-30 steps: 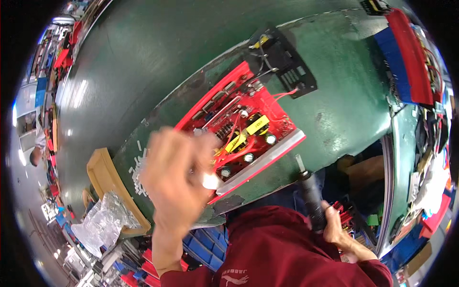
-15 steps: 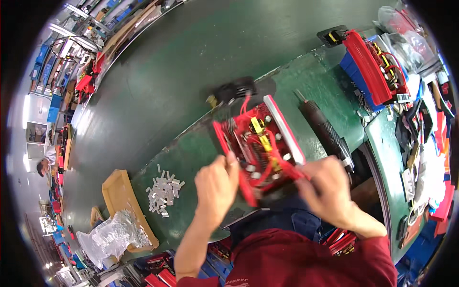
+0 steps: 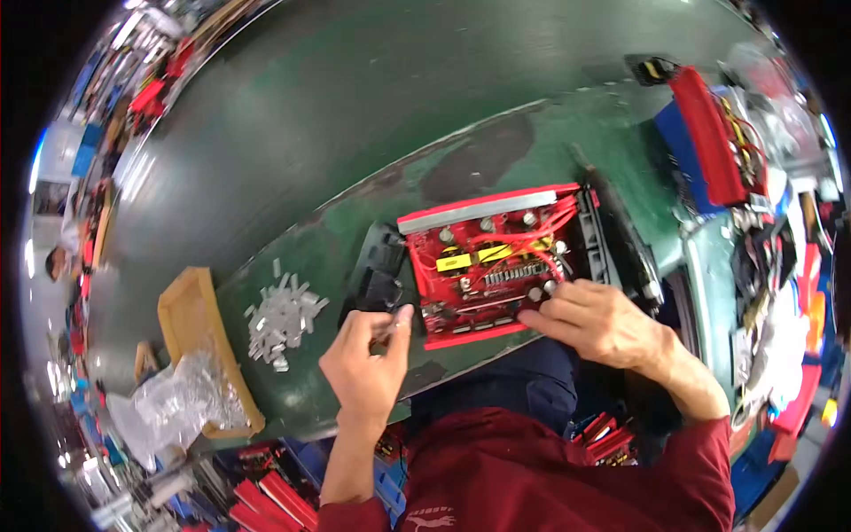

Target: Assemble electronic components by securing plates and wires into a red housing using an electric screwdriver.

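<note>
An open red device housing (image 3: 417, 266) lies crosswise on the green bench before me, its circuit board, yellow-wrapped transformers and red wires showing. At its near right corner my right hand (image 3: 598, 324) is closed on the housing's edge, fingers over the board side. A black end panel (image 3: 379, 266) lies off its left end. By the panel's near edge my left hand (image 3: 368, 359) is pinched, thumb against forefinger; what sits between the tips is too small to make out. Another black panel (image 3: 596, 235) stands at the right end.
Left of the hands lies a pile of small grey-white pieces (image 3: 284, 319), with a cardboard tray (image 3: 191, 306) and clear plastic bag (image 3: 182, 395) beyond. A black power screwdriver (image 3: 625, 239) rests to the right. Another red housing (image 3: 705, 133) sits on a blue bin (image 3: 678, 160) at far right.
The red housing has turned from a tilted, lengthwise position to lying crosswise on the bench. My left hand has let go of its side and moved to the black end panel.
</note>
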`<action>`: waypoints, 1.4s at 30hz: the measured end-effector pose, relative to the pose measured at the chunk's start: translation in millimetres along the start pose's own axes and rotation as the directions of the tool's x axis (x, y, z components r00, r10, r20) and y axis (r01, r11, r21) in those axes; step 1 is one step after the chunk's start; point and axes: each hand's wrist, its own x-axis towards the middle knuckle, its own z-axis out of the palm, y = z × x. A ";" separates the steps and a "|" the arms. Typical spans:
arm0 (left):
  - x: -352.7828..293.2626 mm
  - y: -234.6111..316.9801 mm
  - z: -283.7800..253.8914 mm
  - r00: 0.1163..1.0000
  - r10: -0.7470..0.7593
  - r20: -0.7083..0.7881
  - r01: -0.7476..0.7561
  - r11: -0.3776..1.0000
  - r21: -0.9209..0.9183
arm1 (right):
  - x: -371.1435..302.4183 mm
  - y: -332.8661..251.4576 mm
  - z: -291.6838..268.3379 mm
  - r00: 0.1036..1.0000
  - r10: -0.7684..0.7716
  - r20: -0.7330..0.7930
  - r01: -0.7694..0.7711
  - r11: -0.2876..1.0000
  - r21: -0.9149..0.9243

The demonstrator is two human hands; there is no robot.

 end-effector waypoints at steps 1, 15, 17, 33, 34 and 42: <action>-5.8 -6.6 -0.5 0.998 -0.009 -0.055 0.006 0.999 -0.046 | 10.0 4.3 -2.2 1.000 -0.017 0.001 0.017 1.000 -0.019; 4.3 -83.6 -66.0 0.954 0.017 -0.301 0.055 0.972 0.229 | 33.7 12.6 -0.9 0.988 0.091 -0.124 -0.104 0.990 -0.097; -4.8 -99.8 -86.4 0.941 -0.032 -0.337 0.136 0.948 0.287 | 34.7 9.3 7.6 0.988 0.087 -0.129 -0.098 0.992 -0.085; -49.5 -133.6 -85.6 0.956 -0.003 -0.293 0.057 0.983 0.176 | 65.4 -42.7 34.8 0.953 0.116 -0.281 -0.101 0.993 0.068; -48.2 -129.0 -86.1 0.951 -0.018 -0.308 0.078 0.980 0.185 | 67.4 -46.7 37.5 0.955 0.116 -0.274 -0.098 0.992 0.079; -72.8 -127.5 -175.8 0.765 -0.156 -0.625 0.327 0.930 0.168 | 77.0 -68.8 43.2 0.968 0.127 -0.215 -0.097 0.985 0.144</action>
